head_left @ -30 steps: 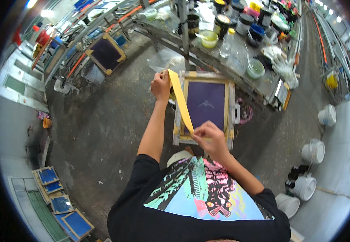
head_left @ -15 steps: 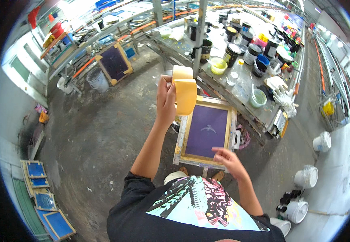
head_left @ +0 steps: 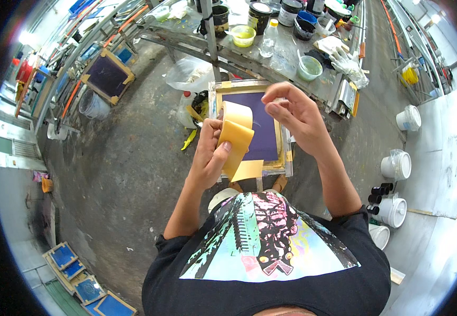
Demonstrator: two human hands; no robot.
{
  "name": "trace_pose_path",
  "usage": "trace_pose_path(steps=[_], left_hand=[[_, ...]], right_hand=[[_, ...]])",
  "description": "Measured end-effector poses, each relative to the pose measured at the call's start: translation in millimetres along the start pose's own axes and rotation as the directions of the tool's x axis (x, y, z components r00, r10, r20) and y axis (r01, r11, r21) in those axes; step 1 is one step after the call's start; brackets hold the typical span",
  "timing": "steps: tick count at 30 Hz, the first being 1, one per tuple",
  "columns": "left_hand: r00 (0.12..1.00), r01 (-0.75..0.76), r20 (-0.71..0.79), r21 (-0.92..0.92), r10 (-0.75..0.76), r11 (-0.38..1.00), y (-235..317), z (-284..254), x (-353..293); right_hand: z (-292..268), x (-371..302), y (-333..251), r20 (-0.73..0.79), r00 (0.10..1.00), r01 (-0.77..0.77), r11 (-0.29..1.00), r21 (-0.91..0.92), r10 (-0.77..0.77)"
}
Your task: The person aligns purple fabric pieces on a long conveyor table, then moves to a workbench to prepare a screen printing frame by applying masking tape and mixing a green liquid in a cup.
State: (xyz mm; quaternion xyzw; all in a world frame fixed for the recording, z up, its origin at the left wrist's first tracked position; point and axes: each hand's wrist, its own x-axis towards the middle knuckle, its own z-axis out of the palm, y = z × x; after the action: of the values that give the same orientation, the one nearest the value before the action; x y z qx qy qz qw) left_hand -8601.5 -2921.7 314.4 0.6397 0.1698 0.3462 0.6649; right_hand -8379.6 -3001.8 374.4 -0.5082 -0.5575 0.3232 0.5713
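Note:
My left hand (head_left: 209, 158) is wrapped round a wide roll of yellow masking tape (head_left: 237, 114), the thumb pressed on a loose strip (head_left: 237, 145) that hangs from it. Lower down, a paler piece of tape (head_left: 248, 169) overlaps the near edge of the screen frame; whether it joins the strip cannot be made out. My right hand (head_left: 294, 116) is raised to the right of the roll, holding nothing I can see, fingers bent and thumb apart from them. Beneath both hands is a wooden-framed printing screen (head_left: 264, 139) with purple mesh, partly covered by the tape and hands.
A work table (head_left: 283, 64) beyond carries ink tubs, a clear bottle (head_left: 269, 38), a bowl of green liquid (head_left: 309, 68) and white gloves (head_left: 348, 66). A metal post (head_left: 210, 39) rises at its near side. White buckets (head_left: 396, 165) line the right wall; screens (head_left: 108, 76) lean at left.
My left hand has come lower and nearer with the tape roll, which now shows a hanging strip under the thumb. My right hand has risen toward the roll. The view has shifted.

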Motion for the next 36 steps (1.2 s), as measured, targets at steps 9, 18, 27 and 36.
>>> trace_pose_path(steps=[9,18,27,36], left_hand=[[0.998,0.055,0.004,0.071,-0.056,0.996,2.0,8.4,-13.9],[0.996,0.086,0.000,-0.119,-0.087,0.989,13.2,20.0,-13.1],[0.992,0.108,-0.039,-0.193,-0.118,0.975,18.2,21.5,-7.5],[0.995,0.090,-0.013,-0.246,-0.096,0.965,17.6,13.9,-8.1]], right_hand=[[29.4,13.6,-2.3,0.202,0.976,-0.030,0.971,-0.237,0.080],[32.0,14.6,10.6,0.175,0.981,-0.032,0.958,-0.283,0.085],[34.4,19.3,14.8,0.179,0.973,-0.098,0.966,-0.240,0.144],[41.0,21.7,15.3,0.187,0.967,-0.130,0.968,-0.213,0.171]])
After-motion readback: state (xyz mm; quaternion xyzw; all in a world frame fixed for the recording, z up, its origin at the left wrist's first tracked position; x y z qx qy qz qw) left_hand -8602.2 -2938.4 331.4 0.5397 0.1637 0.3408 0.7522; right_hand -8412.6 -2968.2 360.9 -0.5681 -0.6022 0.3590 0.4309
